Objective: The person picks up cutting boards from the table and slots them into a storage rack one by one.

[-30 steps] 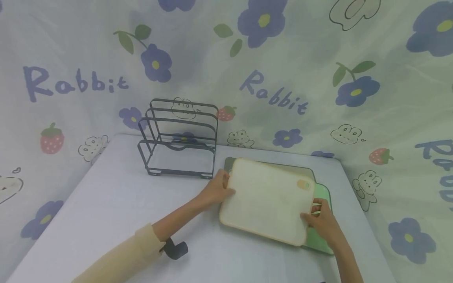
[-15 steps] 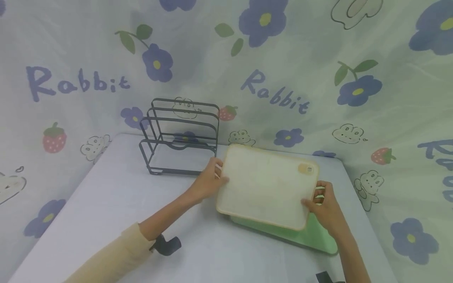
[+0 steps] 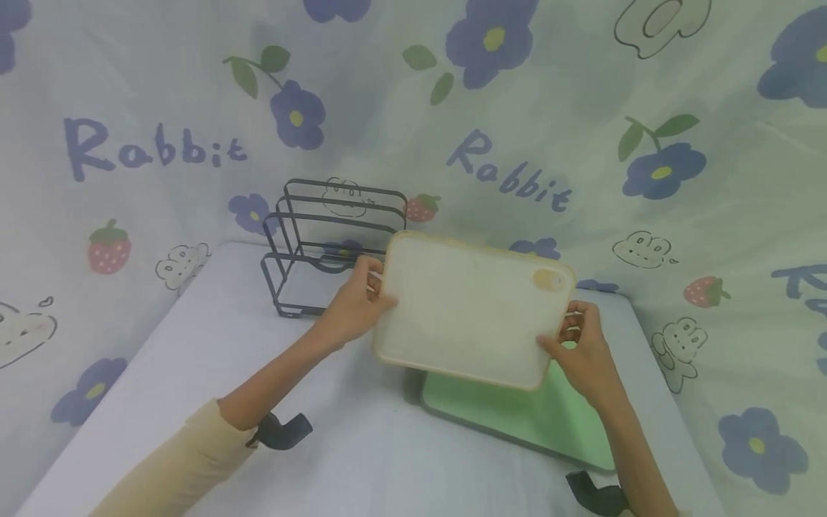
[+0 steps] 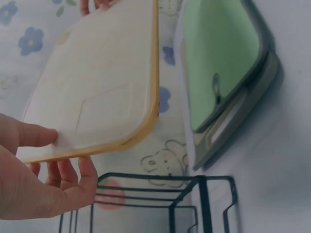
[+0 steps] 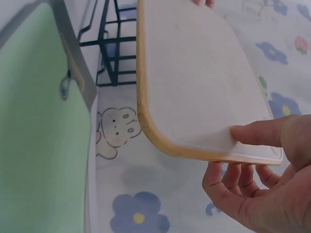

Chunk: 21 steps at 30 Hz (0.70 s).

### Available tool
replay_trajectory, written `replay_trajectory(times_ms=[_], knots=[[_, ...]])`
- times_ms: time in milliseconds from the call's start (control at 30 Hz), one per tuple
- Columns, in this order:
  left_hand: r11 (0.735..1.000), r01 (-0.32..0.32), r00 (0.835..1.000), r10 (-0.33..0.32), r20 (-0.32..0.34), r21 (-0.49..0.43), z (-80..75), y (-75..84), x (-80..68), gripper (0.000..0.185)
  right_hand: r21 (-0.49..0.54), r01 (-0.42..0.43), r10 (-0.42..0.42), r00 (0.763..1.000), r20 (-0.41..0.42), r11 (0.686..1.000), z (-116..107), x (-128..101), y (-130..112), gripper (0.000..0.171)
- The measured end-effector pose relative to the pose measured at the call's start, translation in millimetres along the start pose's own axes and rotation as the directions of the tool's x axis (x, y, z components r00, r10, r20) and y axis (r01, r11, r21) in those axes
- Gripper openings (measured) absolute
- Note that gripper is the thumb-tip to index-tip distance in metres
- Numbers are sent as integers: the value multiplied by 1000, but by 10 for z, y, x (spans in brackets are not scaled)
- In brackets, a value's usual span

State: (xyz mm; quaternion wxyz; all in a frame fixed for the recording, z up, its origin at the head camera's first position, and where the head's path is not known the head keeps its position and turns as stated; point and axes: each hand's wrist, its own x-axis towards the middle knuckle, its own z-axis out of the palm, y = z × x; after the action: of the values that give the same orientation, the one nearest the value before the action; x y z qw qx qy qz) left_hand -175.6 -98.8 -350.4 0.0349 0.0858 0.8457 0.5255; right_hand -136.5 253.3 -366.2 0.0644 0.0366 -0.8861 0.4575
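A white cutting board (image 3: 474, 309) with a yellow-orange rim is held up by both hands, tilted with its face toward the head camera. My left hand (image 3: 355, 301) pinches its left edge, thumb on the face and fingers behind. On the opposite edge my right hand (image 3: 583, 352) grips the same way; the right wrist view shows that thumb (image 5: 260, 133) flat on the white face. Below lies a green cutting board (image 3: 517, 409), partly covered by the white one in the head view. In the left wrist view it rests on another grey-edged board (image 4: 238, 119).
A black wire rack (image 3: 284, 266) with several upright dividers stands at the back left of the white table (image 3: 174, 380), overlapped by my left hand in the head view. A patterned cloth (image 3: 362, 108) hangs behind the table.
Both hands have lifted the white cutting board off the other boards and carried it up and to the left, toward the rack. More of the green board shows now.
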Motion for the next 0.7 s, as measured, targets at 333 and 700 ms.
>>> replay_trajectory(times_ms=[333, 700], knots=[[998, -50, 997, 47, -57, -43, -339, 78, 33, 44, 11, 104, -104, 995, -7, 994, 67, 228, -311, 62], [998, -64, 992, 62, -112, -20, -774, 260, 71, 46, 83, 276, -276, 961, -13, 958, 164, 494, -652, 59]])
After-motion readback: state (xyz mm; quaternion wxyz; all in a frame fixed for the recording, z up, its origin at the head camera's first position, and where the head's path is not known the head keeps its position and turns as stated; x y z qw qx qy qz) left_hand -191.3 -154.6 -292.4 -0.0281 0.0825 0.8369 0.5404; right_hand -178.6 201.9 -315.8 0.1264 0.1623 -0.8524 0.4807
